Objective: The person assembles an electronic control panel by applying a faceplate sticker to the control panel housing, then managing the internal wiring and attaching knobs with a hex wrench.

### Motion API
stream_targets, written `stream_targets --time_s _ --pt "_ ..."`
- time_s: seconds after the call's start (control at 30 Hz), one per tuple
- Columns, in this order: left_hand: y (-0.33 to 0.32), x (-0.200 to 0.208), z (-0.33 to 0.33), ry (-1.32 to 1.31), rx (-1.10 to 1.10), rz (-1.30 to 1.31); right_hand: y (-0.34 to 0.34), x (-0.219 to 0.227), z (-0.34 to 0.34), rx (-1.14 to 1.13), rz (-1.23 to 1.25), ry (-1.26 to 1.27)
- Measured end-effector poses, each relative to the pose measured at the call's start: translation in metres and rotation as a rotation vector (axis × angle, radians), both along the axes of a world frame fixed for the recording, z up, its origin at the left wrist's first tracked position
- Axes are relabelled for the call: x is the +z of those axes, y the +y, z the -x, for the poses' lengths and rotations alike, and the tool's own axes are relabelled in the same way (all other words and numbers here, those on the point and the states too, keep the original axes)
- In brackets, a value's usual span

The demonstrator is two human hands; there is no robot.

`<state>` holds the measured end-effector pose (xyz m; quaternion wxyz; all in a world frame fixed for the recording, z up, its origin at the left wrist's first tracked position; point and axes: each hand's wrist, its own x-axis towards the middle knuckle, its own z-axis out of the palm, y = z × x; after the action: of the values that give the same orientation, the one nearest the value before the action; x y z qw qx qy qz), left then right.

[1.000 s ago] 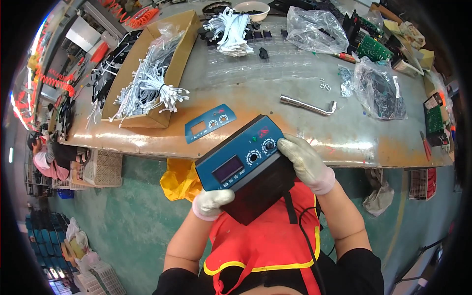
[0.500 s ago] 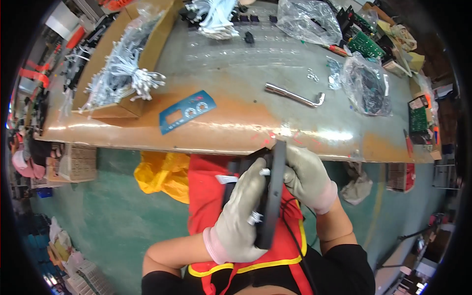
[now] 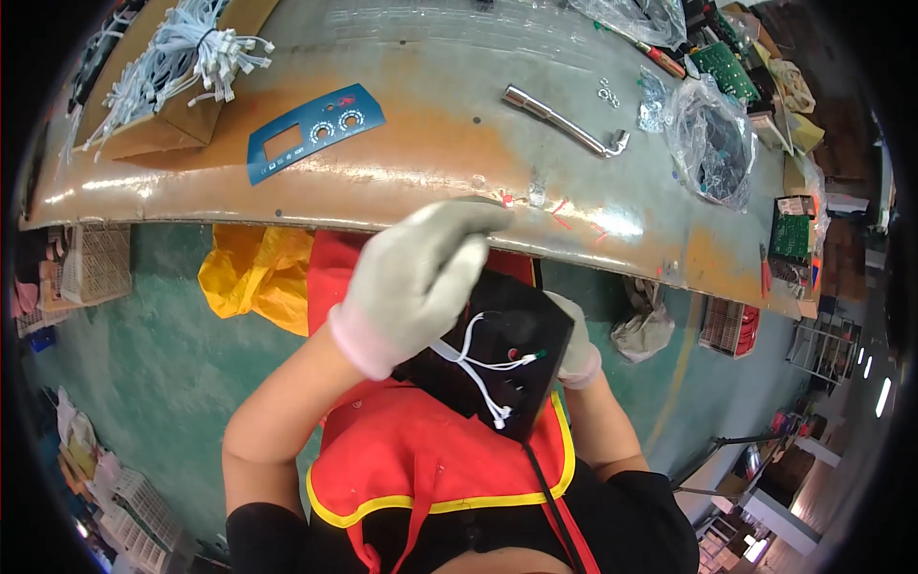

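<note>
A black housing (image 3: 535, 320) is held tilted in front of my apron, its hollow inside turned up. Inside it lie white wires (image 3: 466, 360) with small white connectors, and a black cable (image 3: 547, 488) runs down from its lower edge. My gloved right hand (image 3: 576, 349) grips the housing's right side, its fingers partly hidden behind it. My gloved left hand (image 3: 421, 273) is over the upper left of the housing, fingers stretched toward the table edge and thumb apart; nothing shows in it. Whether it touches the housing is unclear.
On the worn metal table (image 3: 402, 163) lie a blue faceplate (image 3: 316, 132), a socket wrench (image 3: 564, 120), small nuts (image 3: 608, 94) and a bagged part (image 3: 712, 143). A carton of white cables (image 3: 163, 129) stands left; green circuit boards (image 3: 724, 72) are at right. A yellow bag (image 3: 253, 277) lies below.
The housing has turned from edge-on so its inside with the wires faces up. My left hand has moved off its side, up and left. The view has shifted over the table.
</note>
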<state>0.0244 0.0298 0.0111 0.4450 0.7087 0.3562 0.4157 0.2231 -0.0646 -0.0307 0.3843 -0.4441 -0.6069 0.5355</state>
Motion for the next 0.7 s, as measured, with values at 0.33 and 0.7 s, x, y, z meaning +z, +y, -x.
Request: stream_targets --time_s 0.33,0.7 --pt "-0.011 -0.023 -0.038 0.057 -0.215 -0.106 -0.004 0.000 0.007 -0.054 0.129 0.118" --pt "0.004 -0.032 -0.021 -0.417 -0.097 0.466 0.039 0.057 0.039 -0.014 0.297 0.207"
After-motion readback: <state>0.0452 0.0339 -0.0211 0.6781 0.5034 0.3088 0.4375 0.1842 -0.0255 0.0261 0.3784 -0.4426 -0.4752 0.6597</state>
